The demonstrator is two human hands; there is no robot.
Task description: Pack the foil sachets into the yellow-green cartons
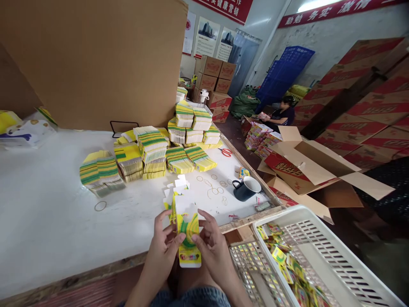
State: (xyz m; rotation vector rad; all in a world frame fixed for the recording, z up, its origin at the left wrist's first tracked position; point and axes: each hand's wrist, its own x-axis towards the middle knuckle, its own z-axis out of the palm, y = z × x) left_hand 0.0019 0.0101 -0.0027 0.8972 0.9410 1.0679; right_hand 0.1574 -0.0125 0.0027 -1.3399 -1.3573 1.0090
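From where I stand, the left hand (166, 241) and right hand (211, 241) pinch a yellow carton (189, 253) between them — thumbs on its printed face — at the near edge of the white desk (57, 204). Carton stacks (151, 147) rise beyond; a white basket (319, 256) holding small packets (294, 268) stands to the right.
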